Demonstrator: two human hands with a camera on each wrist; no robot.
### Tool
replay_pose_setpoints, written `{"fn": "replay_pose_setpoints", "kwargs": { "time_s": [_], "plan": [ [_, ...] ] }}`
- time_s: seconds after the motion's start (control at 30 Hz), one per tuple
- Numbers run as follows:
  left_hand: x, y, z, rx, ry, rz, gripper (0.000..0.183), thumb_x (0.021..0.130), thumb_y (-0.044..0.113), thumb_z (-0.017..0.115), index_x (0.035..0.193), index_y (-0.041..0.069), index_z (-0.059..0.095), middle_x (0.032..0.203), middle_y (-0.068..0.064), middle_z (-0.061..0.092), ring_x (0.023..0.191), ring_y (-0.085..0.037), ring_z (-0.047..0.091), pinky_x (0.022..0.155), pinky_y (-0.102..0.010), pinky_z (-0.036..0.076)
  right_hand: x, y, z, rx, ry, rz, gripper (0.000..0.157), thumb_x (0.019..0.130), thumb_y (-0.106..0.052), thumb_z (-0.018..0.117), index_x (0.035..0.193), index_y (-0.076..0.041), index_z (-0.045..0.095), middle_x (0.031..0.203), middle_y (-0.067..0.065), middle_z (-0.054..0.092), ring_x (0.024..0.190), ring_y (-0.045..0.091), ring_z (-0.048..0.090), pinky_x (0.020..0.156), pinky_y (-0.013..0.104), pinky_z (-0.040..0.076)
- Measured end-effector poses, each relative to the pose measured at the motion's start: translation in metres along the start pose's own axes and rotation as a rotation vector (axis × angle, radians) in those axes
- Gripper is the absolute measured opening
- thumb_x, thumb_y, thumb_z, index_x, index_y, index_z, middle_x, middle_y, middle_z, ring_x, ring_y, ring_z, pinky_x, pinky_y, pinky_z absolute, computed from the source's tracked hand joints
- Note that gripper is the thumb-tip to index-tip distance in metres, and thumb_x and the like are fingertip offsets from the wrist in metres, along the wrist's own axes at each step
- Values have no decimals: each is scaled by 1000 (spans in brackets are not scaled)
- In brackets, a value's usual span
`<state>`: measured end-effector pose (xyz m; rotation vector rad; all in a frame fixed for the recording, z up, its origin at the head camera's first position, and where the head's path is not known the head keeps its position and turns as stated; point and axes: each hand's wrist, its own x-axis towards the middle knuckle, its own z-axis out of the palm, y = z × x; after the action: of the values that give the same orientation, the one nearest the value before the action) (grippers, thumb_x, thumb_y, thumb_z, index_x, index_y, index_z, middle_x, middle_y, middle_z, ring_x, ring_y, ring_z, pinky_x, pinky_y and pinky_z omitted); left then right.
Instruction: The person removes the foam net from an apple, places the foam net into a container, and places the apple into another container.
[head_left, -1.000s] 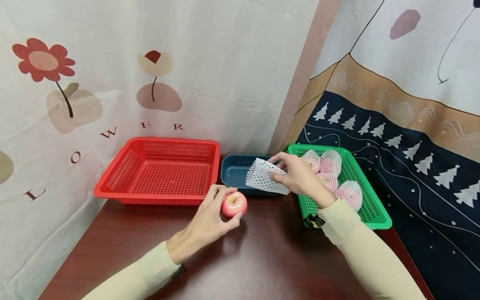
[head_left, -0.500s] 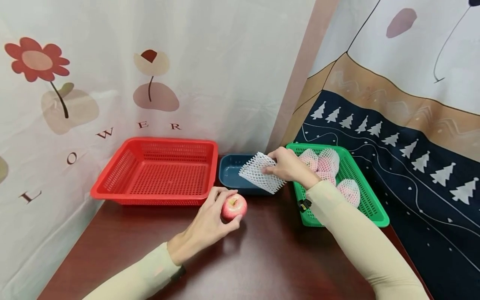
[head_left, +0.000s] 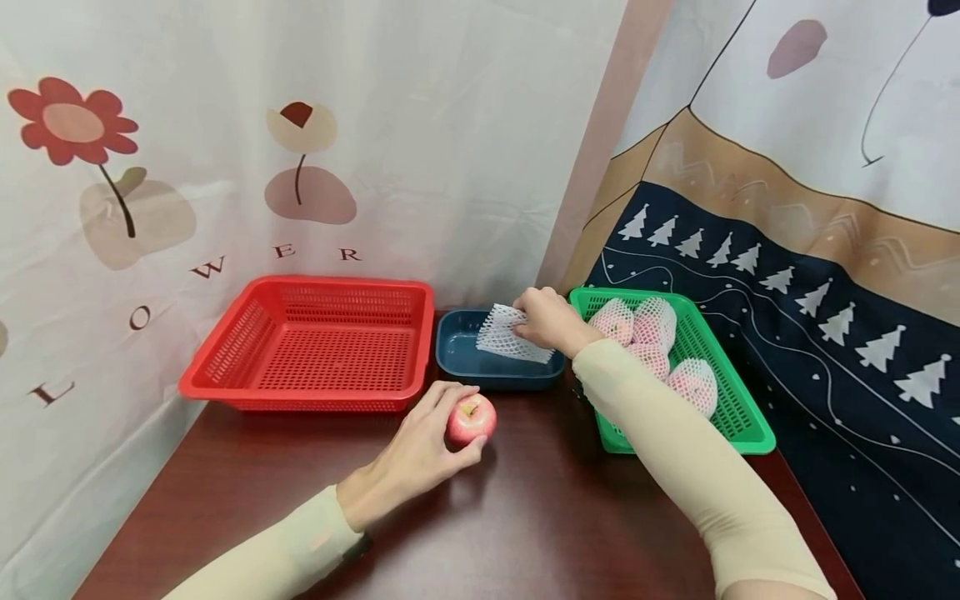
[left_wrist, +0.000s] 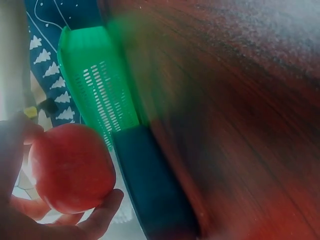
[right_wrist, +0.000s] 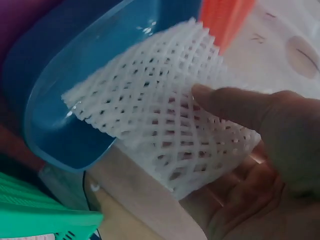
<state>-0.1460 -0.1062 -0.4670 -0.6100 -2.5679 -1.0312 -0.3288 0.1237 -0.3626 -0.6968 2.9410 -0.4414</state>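
My left hand (head_left: 426, 437) grips a bare red apple (head_left: 472, 419) between fingers and thumb, held over the table in front of the blue tray (head_left: 457, 367). In the left wrist view the apple (left_wrist: 72, 167) fills the space between the fingertips. A white foam net sleeve (head_left: 510, 335) is pinched in my right hand (head_left: 546, 321), over the blue tray. The right wrist view shows the thumb on top of the flattened net (right_wrist: 155, 95) and fingers beneath it, with the tray (right_wrist: 55, 100) behind.
A red basket (head_left: 337, 354) stands left of the tray, with nothing visible inside. To the right, a green basket (head_left: 738, 417) holds several apples (head_left: 693, 385) in foam nets. A printed curtain (head_left: 480, 167) hangs behind the dark wooden table (head_left: 540, 517).
My right hand has moved left with the foam net, from beside the green basket to over the blue tray. The left hand keeps its hold on the apple, nearly still.
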Motion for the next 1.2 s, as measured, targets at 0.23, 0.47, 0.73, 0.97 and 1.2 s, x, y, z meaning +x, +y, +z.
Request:
{"fn": "replay_pose_setpoints", "kwargs": {
  "time_s": [0.23, 0.47, 0.73, 0.97, 1.2],
  "plan": [
    [0, -1, -1, 15, -19, -15, 70, 93, 33, 96, 155, 14, 68, 146, -3, 67, 132, -19, 68, 107, -39, 68, 20, -2, 16, -112, 23, -35, 30, 109, -15, 82, 138, -10, 85, 134, 12, 85, 110, 29, 82, 98, 51, 72],
    [0, -2, 0, 42, -12, 10, 70, 93, 33, 95, 155, 13, 68, 145, -4, 69, 133, -20, 68, 109, -41, 68, 30, -2, 32, -232, 53, -86, 23, 110, -12, 78, 133, -10, 83, 123, 14, 85, 104, 31, 83, 92, 50, 73],
    [1, -2, 1, 57, -22, 55, 70, 95, 32, 95, 157, 15, 68, 147, -5, 67, 131, -22, 70, 107, -43, 69, 38, -3, 48, -357, 22, -106, 23, 113, -11, 73, 135, -7, 79, 127, 18, 82, 114, 33, 83, 95, 51, 73],
    [1, -1, 0, 76, -11, 139, 65, 97, 29, 94, 157, 22, 70, 150, -8, 67, 138, -24, 68, 112, -44, 67, 41, -8, 60, -443, -36, -113, 27, 114, -10, 75, 140, -4, 76, 131, 18, 80, 117, 33, 83, 98, 48, 73],
    [1, -1, 0, 77, 16, 174, 64, 97, 28, 95, 156, 21, 72, 149, -10, 67, 136, -23, 68, 110, -42, 68, 41, -11, 70, -402, -105, -107, 24, 112, -7, 75, 136, -8, 80, 129, 18, 82, 115, 32, 83, 99, 48, 73]
  ]
}}
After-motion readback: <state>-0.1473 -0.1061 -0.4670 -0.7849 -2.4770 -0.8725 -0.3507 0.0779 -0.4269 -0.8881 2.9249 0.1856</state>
